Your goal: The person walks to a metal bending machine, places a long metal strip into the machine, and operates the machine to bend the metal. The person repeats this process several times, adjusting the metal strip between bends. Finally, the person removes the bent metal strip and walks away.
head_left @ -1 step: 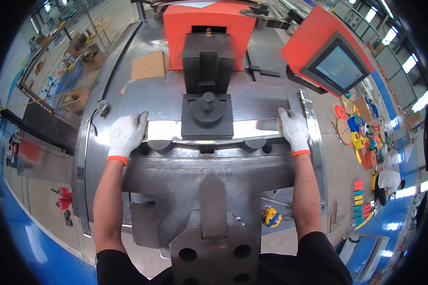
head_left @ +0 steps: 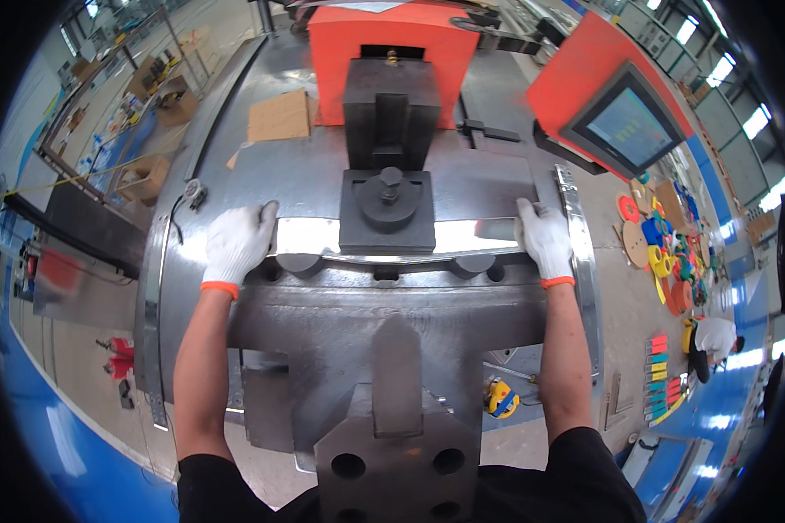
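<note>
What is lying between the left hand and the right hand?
In the head view, a shiny metal strip runs between the left hand and right hand; a dark block hides part of its middle.

Black block [head_left: 387, 237] bars the middle; 2 gaps flank it over the strip [head_left: 308, 234].

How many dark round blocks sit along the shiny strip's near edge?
2: the left block, nearer the left hand, and the right block, nearer the right hand. Others could be hidden.
</note>
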Tool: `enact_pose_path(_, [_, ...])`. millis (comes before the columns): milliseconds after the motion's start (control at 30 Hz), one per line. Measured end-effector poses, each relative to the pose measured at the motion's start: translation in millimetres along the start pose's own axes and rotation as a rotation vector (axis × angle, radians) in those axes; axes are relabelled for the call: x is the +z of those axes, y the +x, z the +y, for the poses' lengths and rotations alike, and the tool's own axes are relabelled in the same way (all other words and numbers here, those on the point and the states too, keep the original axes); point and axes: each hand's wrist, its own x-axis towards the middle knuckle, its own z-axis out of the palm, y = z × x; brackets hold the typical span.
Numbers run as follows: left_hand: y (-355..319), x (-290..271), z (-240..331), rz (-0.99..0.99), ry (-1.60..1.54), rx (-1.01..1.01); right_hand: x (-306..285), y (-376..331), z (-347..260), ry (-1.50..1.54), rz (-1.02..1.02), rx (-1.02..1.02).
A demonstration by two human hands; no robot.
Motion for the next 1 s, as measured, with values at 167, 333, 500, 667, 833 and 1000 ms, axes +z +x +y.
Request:
enact_pose_path(167, [1.7, 6.8, -2.7, 0.047, 0.006, 0.027, 10.5, 16.2, 21.2, -0.011, -0.002, 0.015])
enact_pose_path(333, [-1.3, 4.3, -3.6, 0.055, 0.003, 0.027, 9.0, 11.1, 12.2, -0.045, 0.040, -0.013])
enact_pose_path(500, [3.0, 10.8, -6.9, 0.057, 0.010, 0.034, 9.3, 16.3, 18.4, -0.043, 0.027, 0.005])
enact_pose_path(667, [5.2, 11.3, -7.6, 0.052, 0.007, 0.047, 11.8, 19.8, 24.1, -0.022, 0.038, 0.018])
enact_pose_path(833, [0.0, 5.1, -3.6, 0.055, 0.022, 0.031, 5.3, 7.3, 8.0, -0.034, 0.013, 0.004])
enact_pose_path(1000, [0.0, 1.4, -1.7, 0.026, 0.017, 0.011, 1.5, -2.4, -6.6, 0.173, -0.033, 0.003])
